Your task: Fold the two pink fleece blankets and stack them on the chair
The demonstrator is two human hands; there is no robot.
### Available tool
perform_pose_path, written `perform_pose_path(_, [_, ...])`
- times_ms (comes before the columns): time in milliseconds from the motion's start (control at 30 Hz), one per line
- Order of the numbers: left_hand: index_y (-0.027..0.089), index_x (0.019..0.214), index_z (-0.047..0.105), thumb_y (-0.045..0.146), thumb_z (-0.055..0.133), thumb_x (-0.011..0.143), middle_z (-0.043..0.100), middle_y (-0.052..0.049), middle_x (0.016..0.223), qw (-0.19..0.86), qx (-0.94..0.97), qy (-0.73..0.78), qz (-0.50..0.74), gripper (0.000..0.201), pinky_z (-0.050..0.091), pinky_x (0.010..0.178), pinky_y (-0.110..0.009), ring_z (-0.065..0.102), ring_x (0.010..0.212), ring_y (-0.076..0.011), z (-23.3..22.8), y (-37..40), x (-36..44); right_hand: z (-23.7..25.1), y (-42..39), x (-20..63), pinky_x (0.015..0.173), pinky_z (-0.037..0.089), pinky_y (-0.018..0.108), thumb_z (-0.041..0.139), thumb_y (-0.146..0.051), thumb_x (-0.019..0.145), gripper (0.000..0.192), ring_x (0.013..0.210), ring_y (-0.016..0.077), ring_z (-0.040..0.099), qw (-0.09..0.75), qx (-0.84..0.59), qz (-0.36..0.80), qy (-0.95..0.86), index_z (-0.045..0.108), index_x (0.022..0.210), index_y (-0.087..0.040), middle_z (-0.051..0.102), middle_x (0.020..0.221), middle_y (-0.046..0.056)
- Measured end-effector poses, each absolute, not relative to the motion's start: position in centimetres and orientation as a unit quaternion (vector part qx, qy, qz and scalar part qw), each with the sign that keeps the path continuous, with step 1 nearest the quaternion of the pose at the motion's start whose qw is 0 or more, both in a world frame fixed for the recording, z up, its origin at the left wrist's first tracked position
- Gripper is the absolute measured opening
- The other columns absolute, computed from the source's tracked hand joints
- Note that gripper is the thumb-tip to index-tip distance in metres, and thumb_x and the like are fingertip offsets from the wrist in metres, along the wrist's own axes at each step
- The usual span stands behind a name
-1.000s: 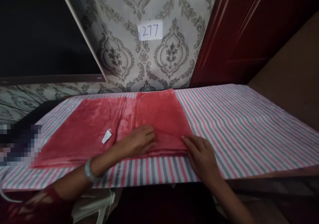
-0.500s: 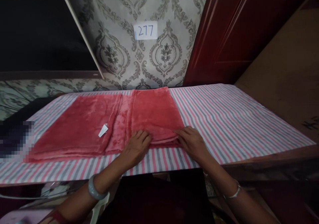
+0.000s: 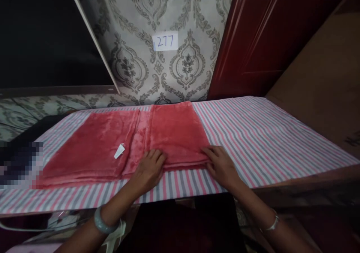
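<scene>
From the head view, a red plush blanket (image 3: 123,144) lies partly folded on the striped tablecloth (image 3: 267,140), along its near edge and toward the left end. The left hand (image 3: 149,166) rests palm down on the fold's near edge, fingers loosely spread. The right hand (image 3: 222,165) lies likewise at the fold's near right corner. A white tag (image 3: 119,151) sits on the blanket, left of both hands. A paper label (image 3: 165,42) hangs on the patterned wall behind.

wall: grey damask wallpaper (image 3: 185,63) beyond the fingers, white paper label "277" (image 3: 165,42) stuck on it | right: dark red wooden door (image 3: 253,39), brown panel (image 3: 320,69) beside it | left: black opening (image 3: 36,35) with pale frame edge (image 3: 92,39) | worktop (image 3: 267,133): pink-grey-white striped cover | light: dim
</scene>
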State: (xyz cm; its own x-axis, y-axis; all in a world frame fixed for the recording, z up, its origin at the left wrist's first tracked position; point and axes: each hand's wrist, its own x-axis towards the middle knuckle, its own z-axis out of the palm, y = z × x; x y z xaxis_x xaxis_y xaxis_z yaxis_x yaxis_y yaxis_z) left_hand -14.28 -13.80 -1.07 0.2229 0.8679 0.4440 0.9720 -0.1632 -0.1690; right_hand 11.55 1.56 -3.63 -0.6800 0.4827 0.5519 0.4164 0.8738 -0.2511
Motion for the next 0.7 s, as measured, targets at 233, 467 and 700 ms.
perform_pose_path(233, [0.014,0.107,0.060,0.011,0.043,0.092,0.067,-0.010,0.094,0.163,-0.746,-0.615,-0.196,0.023,0.053,0.079,-0.036,0.063,0.087,-0.0232,-0.8,-13.7,-16.2,-1.8,0.4,11.2,0.077,0.050,0.035,0.049,-0.025,0.091,0.052,0.094,0.0252,0.062,0.214,-0.458,0.100,-0.857,0.051,0.143,-0.023,0.058,0.117,0.011])
perform_pose_path(467, [0.017,0.110,0.060,0.012,0.050,0.086,0.064,-0.011,0.100,0.120,-0.746,-0.631,-0.174,0.026,0.052,0.083,-0.042,0.060,0.093,-0.0260,-2.0,-13.1,-16.8,-2.6,0.2,11.1,0.073,0.048,0.036,0.054,-0.025,0.087,0.070,0.092,0.0302,0.067,0.209,-0.481,0.134,-0.841,0.032,0.154,-0.017,0.071,0.109,0.013])
perform_pose_path(700, [0.017,0.113,0.057,0.003,0.052,0.073,0.061,-0.009,0.103,0.087,-0.749,-0.635,-0.168,0.043,0.051,0.081,-0.040,0.058,0.095,-0.0256,-2.2,-12.9,-17.8,-4.3,1.6,12.1,0.072,0.051,0.034,0.049,-0.010,0.079,0.071,0.090,0.0267,0.069,0.248,-0.427,0.113,-0.862,0.040,0.149,-0.021,0.073,0.111,0.010])
